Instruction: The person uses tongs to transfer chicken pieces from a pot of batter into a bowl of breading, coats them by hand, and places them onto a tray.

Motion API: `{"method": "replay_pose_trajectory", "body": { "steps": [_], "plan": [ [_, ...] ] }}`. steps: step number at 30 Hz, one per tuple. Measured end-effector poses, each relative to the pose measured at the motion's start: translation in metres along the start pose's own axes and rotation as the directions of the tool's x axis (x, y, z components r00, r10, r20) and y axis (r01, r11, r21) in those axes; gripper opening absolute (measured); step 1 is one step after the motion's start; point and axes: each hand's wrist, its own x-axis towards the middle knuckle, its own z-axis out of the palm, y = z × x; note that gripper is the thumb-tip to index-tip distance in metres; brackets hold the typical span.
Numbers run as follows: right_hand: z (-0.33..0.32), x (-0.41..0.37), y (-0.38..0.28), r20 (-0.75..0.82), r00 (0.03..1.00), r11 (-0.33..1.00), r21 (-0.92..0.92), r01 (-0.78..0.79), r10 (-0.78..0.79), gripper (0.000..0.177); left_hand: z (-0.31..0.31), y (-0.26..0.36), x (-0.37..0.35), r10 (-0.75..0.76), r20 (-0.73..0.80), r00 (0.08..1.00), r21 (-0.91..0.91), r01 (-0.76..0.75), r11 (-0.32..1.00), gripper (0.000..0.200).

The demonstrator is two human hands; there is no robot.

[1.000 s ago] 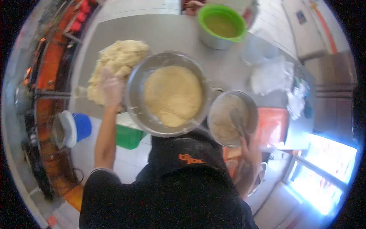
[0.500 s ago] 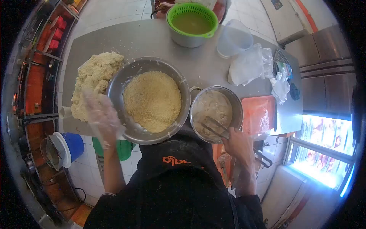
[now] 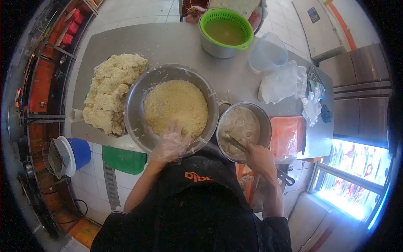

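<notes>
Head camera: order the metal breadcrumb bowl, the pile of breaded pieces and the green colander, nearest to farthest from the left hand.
1. Metal breadcrumb bowl: the gloved left hand rests in its crumbs, near side.
2. Pile of breaded pieces: left of the bowl.
3. Green colander: far side, to the right.

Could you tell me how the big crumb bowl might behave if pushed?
The crumb bowl, smooth steel on a steel table, would probably slide easily. Well filled, it likely feels heavy. Wide and low, it seems unlikely to tip.
</notes>
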Motion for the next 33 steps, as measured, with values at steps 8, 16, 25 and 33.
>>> {"method": "replay_pose_trajectory", "body": {
  "steps": [8,16,25,33],
  "plan": [
    [0.004,-0.034,0.051,0.005,1.000,0.938,0.345,-0.005,0.003,0.024,-0.009,-0.007,0.004,-0.096,-0.007,0.995,-0.097,0.095,0.991,0.033],
    [-0.008,-0.065,0.030,-0.319,0.936,0.956,0.287,-0.054,0.148,0.025,0.004,-0.014,0.004,-0.129,-0.078,0.989,-0.188,0.112,0.976,0.038],
    [0.012,-0.057,-0.008,-0.161,0.969,0.981,0.084,-0.174,0.186,0.043,-0.009,-0.008,0.002,-0.140,-0.099,0.985,-0.186,0.120,0.975,0.034],
    [0.012,-0.031,0.006,-0.257,0.920,0.955,0.056,-0.291,0.295,0.045,0.014,-0.016,0.002,-0.303,-0.081,0.950,-0.296,0.267,0.917,0.052]
  ]
}}
